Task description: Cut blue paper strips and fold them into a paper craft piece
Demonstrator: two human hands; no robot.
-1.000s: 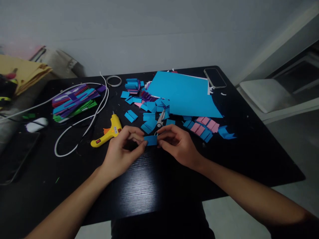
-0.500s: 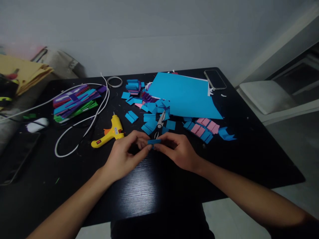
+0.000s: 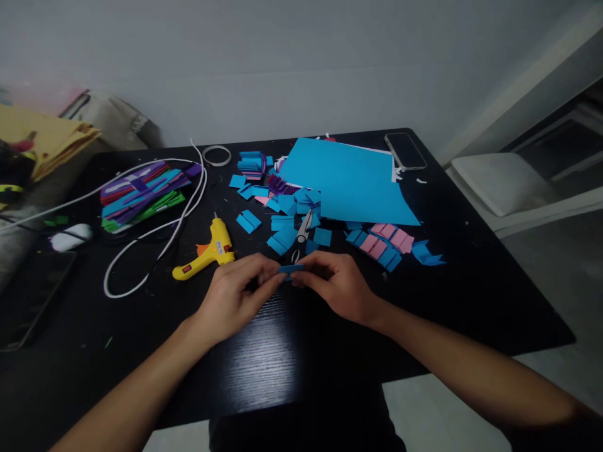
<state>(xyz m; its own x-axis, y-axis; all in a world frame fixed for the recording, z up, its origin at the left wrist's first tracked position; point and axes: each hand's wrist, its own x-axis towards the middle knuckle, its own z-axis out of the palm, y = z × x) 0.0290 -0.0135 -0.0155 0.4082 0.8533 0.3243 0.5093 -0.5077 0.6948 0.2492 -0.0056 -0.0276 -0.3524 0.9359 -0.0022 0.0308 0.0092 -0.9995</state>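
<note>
Between my two hands is a small folded piece of blue paper (image 3: 291, 269), held just above the table. My left hand (image 3: 238, 292) pinches its left end between thumb and fingers. Its right end is in the closed fingers of my right hand (image 3: 336, 282). Just beyond the fingertips lies a pair of scissors (image 3: 302, 237), blades pointing away, on a scatter of blue paper pieces (image 3: 282, 223). To the left of my left hand rests a yellow glue gun (image 3: 214, 248). Joined pink and blue folded pieces (image 3: 381, 243) lie beyond my right hand.
Large blue sheets (image 3: 343, 176) cover the back of the black table (image 3: 424, 307). A phone (image 3: 406, 150) lies at the back right corner. At left are coloured paper strips (image 3: 141, 191), a looped white cable (image 3: 107, 270), a white mouse-like object (image 3: 70, 237) and a tape roll (image 3: 217, 155).
The fingers of my left hand have curled in closer around the left end of the blue paper. My right hand and the things on the table stay in place.
</note>
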